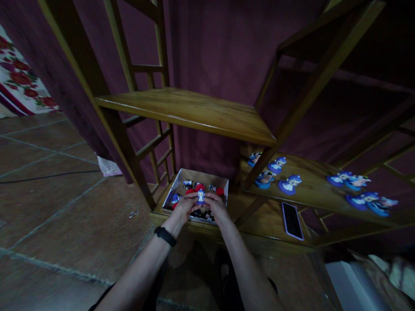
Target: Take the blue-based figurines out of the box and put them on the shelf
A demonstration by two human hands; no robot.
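Between my two hands, over an open cardboard box (171,188), is a small figurine (201,196) with a blue-purple headpiece and base. My left hand (185,204) is closed on its left side, and a dark band circles that wrist. My right hand (215,204) grips the same figurine from the right. Inside the box lie several more figurines (187,183), some with red parts; my hands cover part of them. The figurine stands upright in my fingers.
Several figurines with blue bases, one a purple-haired figurine (290,185), stand on the right-hand shelf (311,181). Below it lies a phone (292,220). A wooden shelf board (191,111) juts out above the box. Wooden posts (119,147) frame the left side.
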